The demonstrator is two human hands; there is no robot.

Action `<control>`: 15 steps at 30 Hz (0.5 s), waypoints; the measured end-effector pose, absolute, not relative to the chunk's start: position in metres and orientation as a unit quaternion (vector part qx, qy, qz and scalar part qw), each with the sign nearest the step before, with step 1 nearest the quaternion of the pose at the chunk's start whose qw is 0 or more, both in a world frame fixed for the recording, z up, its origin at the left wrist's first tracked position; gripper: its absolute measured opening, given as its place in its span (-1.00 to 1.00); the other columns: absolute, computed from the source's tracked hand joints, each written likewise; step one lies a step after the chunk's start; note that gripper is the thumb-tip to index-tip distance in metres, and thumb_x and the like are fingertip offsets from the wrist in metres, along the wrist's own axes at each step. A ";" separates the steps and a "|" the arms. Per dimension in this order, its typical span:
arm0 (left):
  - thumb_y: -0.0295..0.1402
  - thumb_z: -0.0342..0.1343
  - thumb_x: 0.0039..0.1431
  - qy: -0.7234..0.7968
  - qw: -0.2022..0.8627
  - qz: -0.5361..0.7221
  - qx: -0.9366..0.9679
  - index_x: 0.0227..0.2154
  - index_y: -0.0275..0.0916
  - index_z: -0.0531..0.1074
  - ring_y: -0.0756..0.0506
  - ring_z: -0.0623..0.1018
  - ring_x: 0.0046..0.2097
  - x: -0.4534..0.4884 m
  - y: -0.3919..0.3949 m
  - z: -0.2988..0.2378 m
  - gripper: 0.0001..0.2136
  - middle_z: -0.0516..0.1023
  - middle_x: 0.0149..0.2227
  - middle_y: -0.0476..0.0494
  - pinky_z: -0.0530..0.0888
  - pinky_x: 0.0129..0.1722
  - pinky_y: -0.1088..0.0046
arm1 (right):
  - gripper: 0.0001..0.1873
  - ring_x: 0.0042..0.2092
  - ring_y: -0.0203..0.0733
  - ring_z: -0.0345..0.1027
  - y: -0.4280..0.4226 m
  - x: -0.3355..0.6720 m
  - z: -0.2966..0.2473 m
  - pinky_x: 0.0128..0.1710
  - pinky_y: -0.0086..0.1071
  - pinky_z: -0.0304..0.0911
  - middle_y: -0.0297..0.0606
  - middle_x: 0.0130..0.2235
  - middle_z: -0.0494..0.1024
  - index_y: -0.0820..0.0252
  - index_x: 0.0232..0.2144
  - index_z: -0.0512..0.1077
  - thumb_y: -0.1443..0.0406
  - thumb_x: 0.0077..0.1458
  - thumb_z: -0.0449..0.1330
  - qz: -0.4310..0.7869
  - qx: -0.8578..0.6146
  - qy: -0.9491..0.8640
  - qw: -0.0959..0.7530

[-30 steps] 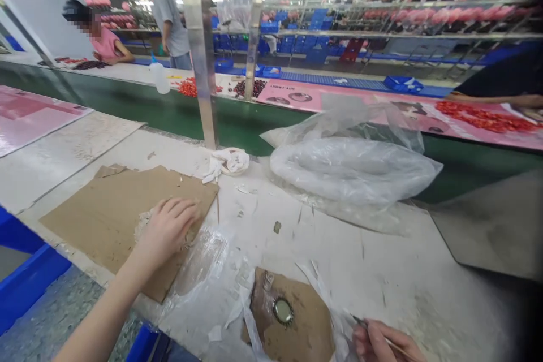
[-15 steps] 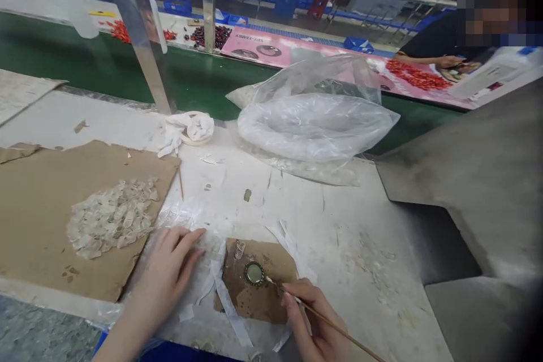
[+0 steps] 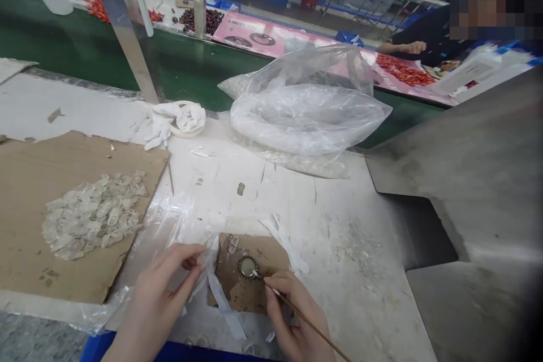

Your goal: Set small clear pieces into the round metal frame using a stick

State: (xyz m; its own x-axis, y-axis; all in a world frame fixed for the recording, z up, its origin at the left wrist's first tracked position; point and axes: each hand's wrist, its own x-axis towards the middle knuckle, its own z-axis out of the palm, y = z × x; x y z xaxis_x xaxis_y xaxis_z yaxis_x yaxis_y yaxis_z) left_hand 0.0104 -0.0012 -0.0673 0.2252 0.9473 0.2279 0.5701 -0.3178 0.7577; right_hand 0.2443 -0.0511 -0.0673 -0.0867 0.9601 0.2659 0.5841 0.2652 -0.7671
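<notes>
My right hand [image 3: 297, 314] grips a thin brush [image 3: 311, 325] with a long brown handle. Its white tip is at a bottle cap [image 3: 248, 267] that holds pale liquid. The cap sits on a small, stained cardboard piece [image 3: 271, 249], beside a small clear plastic piece [image 3: 233, 245]. To the left of that cardboard, the thumb and forefinger of my left hand [image 3: 165, 283] are pinched together; what lies between them is too small and pale to make out. A heap of clear plastic pieces [image 3: 95, 215] rests on a larger cardboard sheet [image 3: 85, 153].
Behind the work surface stands a clear plastic bag [image 3: 305, 124], with white cloth [image 3: 190, 117] in a round dish to its left. A thin stick [image 3: 171, 176] lies by the large cardboard. Metal panels [image 3: 475, 181] bound the right side. Beyond the green belt [image 3: 186, 73], a person [image 3: 424, 39] sits.
My left thumb and forefinger have come together near the small cardboard. The brush tip has moved left, from beside the cap onto it. The whole view has shifted slightly.
</notes>
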 end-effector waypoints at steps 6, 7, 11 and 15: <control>-0.55 0.21 0.21 0.459 0.419 0.413 0.666 -0.26 -0.01 0.56 0.02 0.67 -0.26 0.029 -0.015 -0.054 -0.78 0.66 -0.28 0.10 0.58 -0.27 0.70 | -0.74 -0.29 -0.23 0.49 -0.051 0.246 -0.066 -0.33 -0.49 0.41 -0.27 -0.29 0.50 0.07 -0.16 0.35 0.52 0.26 0.04 0.247 -0.548 -0.701 0.383; -0.55 0.23 0.18 0.456 0.448 0.429 0.638 -0.29 -0.01 0.57 0.02 0.66 -0.27 0.033 -0.017 -0.052 -0.78 0.65 -0.28 0.10 0.58 -0.27 0.70 | -0.74 -0.29 -0.24 0.49 -0.051 0.246 -0.066 -0.33 -0.49 0.41 -0.27 -0.29 0.49 0.07 -0.16 0.35 0.52 0.26 0.04 0.246 -0.548 -0.702 0.382; -0.55 0.24 0.13 0.454 0.522 0.470 0.548 -0.36 -0.04 0.58 0.03 0.63 -0.32 0.043 -0.023 -0.048 -0.80 0.61 -0.35 0.10 0.57 -0.31 0.69 | -0.75 -0.33 -0.27 0.46 -0.051 0.246 -0.062 -0.34 -0.51 0.40 -0.29 -0.30 0.47 0.08 -0.18 0.35 0.52 0.25 0.04 0.244 -0.540 -0.712 0.376; -0.59 0.25 0.15 0.422 0.491 0.445 0.618 -0.16 0.01 0.63 0.05 0.64 -0.32 0.040 -0.021 -0.047 -0.68 0.65 -0.33 0.08 0.55 -0.27 0.71 | -0.75 -0.31 -0.27 0.45 -0.050 0.245 -0.061 -0.33 -0.51 0.40 -0.27 -0.30 0.46 0.10 -0.20 0.36 0.53 0.24 0.03 0.238 -0.531 -0.719 0.381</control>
